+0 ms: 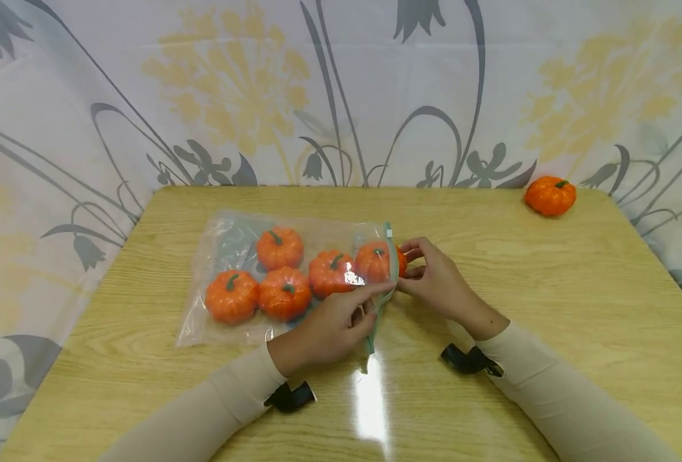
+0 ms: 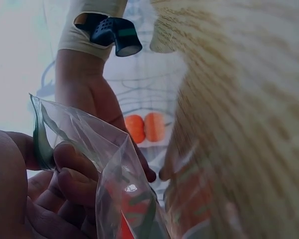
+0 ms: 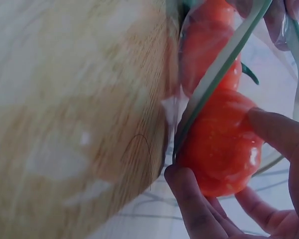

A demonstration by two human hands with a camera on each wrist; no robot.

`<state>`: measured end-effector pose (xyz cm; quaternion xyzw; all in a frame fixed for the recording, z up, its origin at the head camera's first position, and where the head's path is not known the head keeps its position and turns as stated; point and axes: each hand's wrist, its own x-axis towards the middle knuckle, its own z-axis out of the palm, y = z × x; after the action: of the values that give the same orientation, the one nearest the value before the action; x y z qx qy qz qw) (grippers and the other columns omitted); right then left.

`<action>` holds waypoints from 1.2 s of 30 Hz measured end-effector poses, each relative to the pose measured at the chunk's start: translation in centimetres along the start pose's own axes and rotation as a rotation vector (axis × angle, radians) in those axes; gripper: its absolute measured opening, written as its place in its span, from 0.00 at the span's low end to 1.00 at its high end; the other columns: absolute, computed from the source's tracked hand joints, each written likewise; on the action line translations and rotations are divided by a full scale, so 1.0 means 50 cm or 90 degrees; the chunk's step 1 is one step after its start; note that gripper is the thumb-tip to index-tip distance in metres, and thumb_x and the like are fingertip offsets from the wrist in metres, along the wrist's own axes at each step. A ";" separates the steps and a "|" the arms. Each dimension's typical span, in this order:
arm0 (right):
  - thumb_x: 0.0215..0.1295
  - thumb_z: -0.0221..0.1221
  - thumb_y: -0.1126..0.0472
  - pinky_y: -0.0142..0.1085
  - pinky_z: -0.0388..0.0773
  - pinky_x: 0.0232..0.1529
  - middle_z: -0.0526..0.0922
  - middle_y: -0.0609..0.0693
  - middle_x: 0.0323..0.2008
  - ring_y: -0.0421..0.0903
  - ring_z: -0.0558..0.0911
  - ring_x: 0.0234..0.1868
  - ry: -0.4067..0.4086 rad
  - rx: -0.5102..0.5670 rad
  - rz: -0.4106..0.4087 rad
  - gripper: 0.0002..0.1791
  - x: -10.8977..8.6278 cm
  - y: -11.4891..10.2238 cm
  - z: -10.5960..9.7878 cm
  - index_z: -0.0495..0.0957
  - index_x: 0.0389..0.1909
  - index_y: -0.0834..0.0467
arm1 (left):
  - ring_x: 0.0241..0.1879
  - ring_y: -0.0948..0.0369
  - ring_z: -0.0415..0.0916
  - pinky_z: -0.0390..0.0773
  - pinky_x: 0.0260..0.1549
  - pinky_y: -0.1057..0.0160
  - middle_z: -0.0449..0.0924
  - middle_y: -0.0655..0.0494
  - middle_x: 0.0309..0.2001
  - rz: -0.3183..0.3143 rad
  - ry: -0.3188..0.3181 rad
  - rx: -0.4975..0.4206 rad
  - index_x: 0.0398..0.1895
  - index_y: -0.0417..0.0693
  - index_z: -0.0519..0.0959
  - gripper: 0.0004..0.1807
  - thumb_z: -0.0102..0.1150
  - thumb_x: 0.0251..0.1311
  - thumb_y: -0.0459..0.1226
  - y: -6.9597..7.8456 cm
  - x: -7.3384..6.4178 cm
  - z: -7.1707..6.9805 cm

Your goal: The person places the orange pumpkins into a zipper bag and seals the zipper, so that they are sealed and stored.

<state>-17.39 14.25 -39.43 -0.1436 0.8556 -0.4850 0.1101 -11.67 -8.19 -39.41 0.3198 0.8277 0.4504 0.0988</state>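
Note:
A clear zip bag point(image 1: 193, 324) with a green zip strip lies flat, its mouth toward the right. Several small orange pumpkins point(image 1: 232, 296) with green stems are inside it. My left hand point(image 1: 330, 328) pinches the bag's edge at the mouth, between thumb and fingers; the raised plastic point(image 2: 112, 132) shows in the left wrist view. My right hand point(image 1: 441, 280) grips another pumpkin point(image 3: 222, 149), thumb on top and fingers around its outer side. This pumpkin is partly within the mouth, its outer end still outside the green strip point(image 3: 224, 69).
One more orange pumpkin point(image 1: 550, 196) stands at the back right corner of the wooden table point(image 1: 520, 256). Behind the table hangs a floral cloth point(image 1: 364, 83). Black camera mounts point(image 1: 290, 397) sit on both wrists, over beige sleeves.

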 end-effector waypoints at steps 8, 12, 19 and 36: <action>0.62 0.67 0.63 0.39 0.84 0.44 0.74 0.62 0.51 0.53 0.86 0.46 -0.024 0.008 0.005 0.28 -0.003 0.004 0.003 0.66 0.59 0.61 | 0.24 0.66 0.67 0.70 0.23 0.71 0.69 0.60 0.28 0.001 -0.001 -0.003 0.73 0.55 0.66 0.26 0.46 0.73 0.35 -0.003 -0.002 0.001; 0.63 0.66 0.65 0.35 0.83 0.44 0.73 0.62 0.52 0.53 0.85 0.49 -0.051 0.057 0.009 0.27 -0.006 0.005 0.004 0.66 0.60 0.62 | 0.25 0.65 0.68 0.71 0.24 0.71 0.71 0.60 0.31 0.005 -0.001 0.002 0.73 0.55 0.66 0.26 0.45 0.73 0.35 -0.003 -0.001 0.001; 0.70 0.59 0.63 0.38 0.83 0.49 0.72 0.60 0.60 0.58 0.83 0.57 -0.061 0.090 0.006 0.21 -0.004 0.002 0.000 0.70 0.61 0.60 | 0.25 0.69 0.67 0.72 0.27 0.71 0.73 0.59 0.32 0.039 0.014 0.016 0.72 0.49 0.67 0.26 0.46 0.72 0.33 -0.008 0.005 0.000; 0.76 0.52 0.59 0.48 0.81 0.52 0.71 0.60 0.69 0.61 0.79 0.61 -0.146 0.014 -0.014 0.22 -0.002 0.008 -0.006 0.73 0.68 0.56 | 0.26 0.69 0.67 0.73 0.26 0.72 0.74 0.59 0.30 0.044 0.030 0.030 0.71 0.47 0.69 0.25 0.47 0.71 0.32 -0.009 0.006 0.002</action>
<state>-17.43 14.72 -39.64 -0.2064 0.8305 -0.4758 0.2030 -12.07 -8.13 -39.80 0.3398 0.8287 0.4412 0.0561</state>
